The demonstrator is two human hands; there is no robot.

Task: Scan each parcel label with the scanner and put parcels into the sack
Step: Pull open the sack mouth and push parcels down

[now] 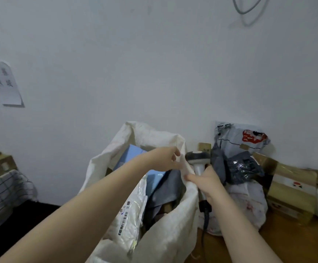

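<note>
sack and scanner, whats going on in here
A person is bagging parcels. The right hand grips the scanner by its handle just outside the sack, while the left hand reaches across the open mouth and seems to pinch its rim. A blue parcel, a grey parcel and a white parcel with a barcode label are already inside. More bags and cardboard boxes are piled to the right.

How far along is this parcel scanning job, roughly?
Several parcels already lie in the sack, including a blue parcel and a white mailer. The right hand grips the scanner; the left hand appears to pinch the sack's rim. Grey bags and boxes beside it are not yet in.
</note>
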